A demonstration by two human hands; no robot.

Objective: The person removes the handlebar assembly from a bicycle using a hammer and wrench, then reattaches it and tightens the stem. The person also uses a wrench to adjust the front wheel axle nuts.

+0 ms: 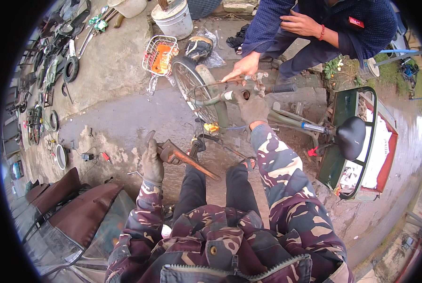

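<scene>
My left hand, in a grey work glove, is closed around a large rusty wrench with a wooden-looking handle. The wrench is held in the air, its handle slanting down to the right. My right hand, gloved too, grips the front of a green cargo tricycle, by the open tube end at its steering head. Its fingers are partly hidden. Just beyond, the loosened-looking handlebar stem lies across the frame. A co-worker's hand reaches to the handlebar there, finger extended.
The tricycle's front wheel stands ahead, its black saddle and green cargo box to the right. A white wire basket and a bucket are at the back. Brown covers lie at left; tyres and parts line the far left.
</scene>
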